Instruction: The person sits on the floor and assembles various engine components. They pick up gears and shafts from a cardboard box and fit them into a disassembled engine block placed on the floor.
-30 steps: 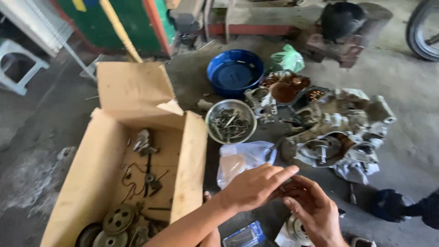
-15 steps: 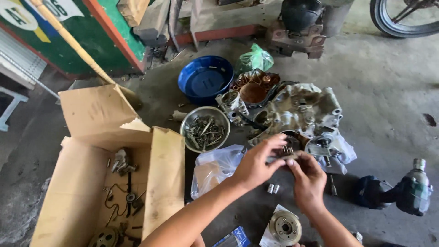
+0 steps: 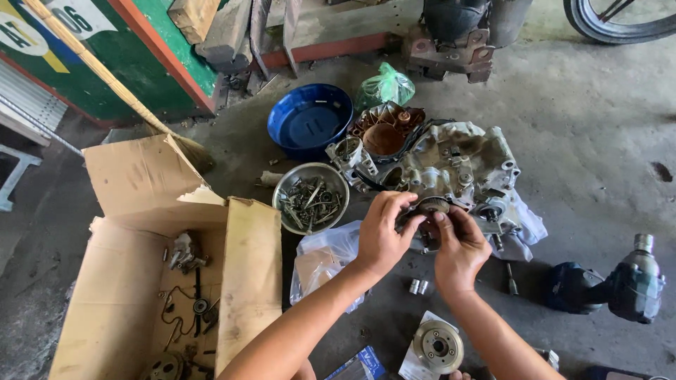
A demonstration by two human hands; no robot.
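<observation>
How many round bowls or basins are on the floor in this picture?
2: a blue basin near the green board, and a metal bowl holding bolts, just in front of it beside the cardboard box. Others may be hidden.

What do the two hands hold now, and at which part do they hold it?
Both the left hand and the right hand grip a round toothed gear by its rim, at the engine case.
</observation>
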